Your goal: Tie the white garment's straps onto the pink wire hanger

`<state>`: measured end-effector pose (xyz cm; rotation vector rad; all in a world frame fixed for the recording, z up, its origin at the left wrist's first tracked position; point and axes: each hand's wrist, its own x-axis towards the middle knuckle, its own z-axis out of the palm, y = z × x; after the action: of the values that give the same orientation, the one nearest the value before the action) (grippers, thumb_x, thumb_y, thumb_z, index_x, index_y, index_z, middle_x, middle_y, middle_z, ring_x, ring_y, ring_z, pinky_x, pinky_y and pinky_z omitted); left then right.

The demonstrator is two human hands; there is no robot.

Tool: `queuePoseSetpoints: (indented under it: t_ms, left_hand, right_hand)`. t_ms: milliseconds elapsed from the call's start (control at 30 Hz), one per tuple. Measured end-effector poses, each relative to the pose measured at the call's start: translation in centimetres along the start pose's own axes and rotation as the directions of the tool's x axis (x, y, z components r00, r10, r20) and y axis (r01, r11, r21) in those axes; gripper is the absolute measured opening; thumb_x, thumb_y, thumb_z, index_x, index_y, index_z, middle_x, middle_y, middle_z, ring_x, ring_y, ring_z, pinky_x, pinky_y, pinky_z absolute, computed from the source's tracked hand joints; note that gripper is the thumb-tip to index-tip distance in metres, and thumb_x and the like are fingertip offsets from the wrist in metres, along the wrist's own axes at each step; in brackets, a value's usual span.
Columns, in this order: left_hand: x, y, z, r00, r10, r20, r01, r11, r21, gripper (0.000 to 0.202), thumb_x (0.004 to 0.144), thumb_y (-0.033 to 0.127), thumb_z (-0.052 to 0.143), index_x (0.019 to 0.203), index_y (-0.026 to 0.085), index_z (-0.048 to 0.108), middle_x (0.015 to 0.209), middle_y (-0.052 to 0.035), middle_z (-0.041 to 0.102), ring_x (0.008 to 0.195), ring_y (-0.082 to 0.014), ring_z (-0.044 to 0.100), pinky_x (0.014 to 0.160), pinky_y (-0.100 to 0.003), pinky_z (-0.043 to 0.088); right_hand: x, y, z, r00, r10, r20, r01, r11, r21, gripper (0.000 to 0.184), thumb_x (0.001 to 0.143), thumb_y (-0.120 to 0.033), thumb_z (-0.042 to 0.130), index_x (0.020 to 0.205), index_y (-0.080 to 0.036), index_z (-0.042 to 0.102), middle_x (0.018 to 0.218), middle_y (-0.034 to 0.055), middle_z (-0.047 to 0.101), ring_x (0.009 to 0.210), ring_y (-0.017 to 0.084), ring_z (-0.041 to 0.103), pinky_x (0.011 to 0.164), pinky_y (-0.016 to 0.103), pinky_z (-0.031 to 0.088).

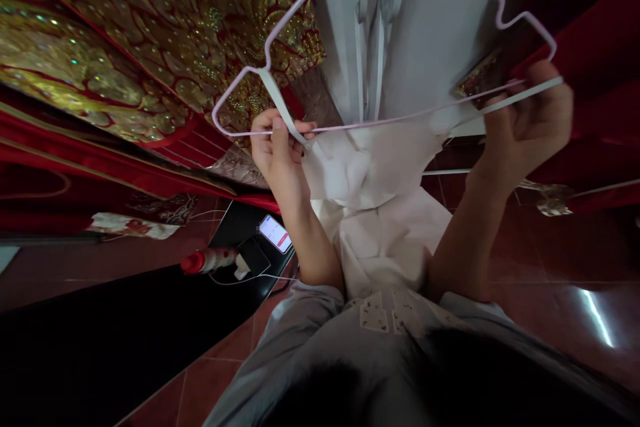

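A pale pink wire hanger is raised in front of me, its lower bar running across the view. A white garment hangs below it, with a white strap at each side. My left hand is closed, pinching the left strap against the hanger's lower bar. My right hand is closed on the right strap near the hanger's right shoulder notch. The garment falls between my forearms toward my grey top.
Red garments with gold embroidery hang at upper left, and more red cloth at right. A white panel is behind the hanger. Below left, a black surface holds a lit phone, a charger cable and a red-capped object. Red floor tiles lie below.
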<state>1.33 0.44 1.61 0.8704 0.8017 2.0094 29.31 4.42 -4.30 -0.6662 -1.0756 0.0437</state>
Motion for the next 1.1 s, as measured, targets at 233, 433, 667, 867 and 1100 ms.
queuePoseSetpoints:
  t_ms: [233, 433, 667, 867, 1100]
  left_hand:
    - [0.1, 0.0, -0.1, 1.000, 0.025, -0.015, -0.025, 0.999, 0.034, 0.017, 0.110, 0.021, 0.063, 0.094, 0.022, 0.059, 0.068, 0.0037, 0.068, 0.063, -0.0130, 0.068, 0.068, -0.025, 0.055]
    - [0.0, 0.5, -0.1, 1.000, 0.013, -0.006, -0.013, 0.998, 0.062, 0.018, 0.112, 0.020, 0.060, 0.095, 0.023, 0.058, 0.067, 0.0052, 0.067, 0.064, -0.0115, 0.067, 0.069, -0.024, 0.054]
    - [0.3, 0.4, -0.6, 0.999, 0.053, 0.007, -0.053, 0.998, 0.034, 0.017, 0.112, 0.019, 0.061, 0.095, 0.022, 0.059, 0.067, 0.0050, 0.065, 0.063, -0.0113, 0.066, 0.068, -0.026, 0.053]
    - [0.2, 0.1, -0.4, 0.999, 0.048, 0.014, -0.049, 0.995, 0.091, 0.017, 0.110, 0.029, 0.066, 0.097, 0.024, 0.057, 0.069, 0.0036, 0.065, 0.066, -0.0139, 0.066, 0.069, -0.027, 0.053]
    - [0.5, -0.3, -0.3, 0.999, 0.005, -0.044, 0.005, 0.973, 0.231, 0.020, 0.106, 0.038, 0.066, 0.096, 0.027, 0.054, 0.072, 0.0012, 0.066, 0.068, -0.0173, 0.063, 0.071, -0.030, 0.054]
  right_hand:
    - [5.2, 0.6, -1.8, 0.982, -0.014, 0.190, 0.015, 1.000, -0.004, 0.045, 0.081, -0.045, 0.088, 0.121, -0.026, 0.078, 0.103, 0.0022, 0.067, 0.095, 0.014, 0.067, 0.079, 0.030, 0.052]
    - [7.3, -5.9, 1.1, 0.902, 0.100, 0.421, 0.021, 0.961, -0.274, 0.048, 0.063, -0.009, 0.091, 0.107, -0.023, 0.075, 0.090, -0.0002, 0.057, 0.078, 0.011, 0.051, 0.065, 0.027, 0.038]
    - [6.6, -8.2, 2.9, 0.871, 0.260, 0.417, -0.006, 0.854, -0.520, 0.056, 0.061, -0.006, 0.088, 0.112, -0.020, 0.069, 0.101, 0.0008, 0.058, 0.098, 0.017, 0.054, 0.082, 0.033, 0.036]
    - [6.2, -7.6, 2.2, 0.865, 0.148, 0.479, 0.140, 0.846, -0.515, 0.071, 0.066, -0.010, 0.090, 0.133, -0.023, 0.070, 0.125, 0.0067, 0.068, 0.117, 0.028, 0.062, 0.101, 0.047, 0.049]
    - [5.1, -9.3, 1.8, 0.920, -0.063, 0.387, 0.170, 0.954, -0.247, 0.050, 0.093, -0.049, 0.075, 0.142, -0.042, 0.070, 0.137, -0.0026, 0.070, 0.142, 0.034, 0.057, 0.130, 0.053, 0.037]
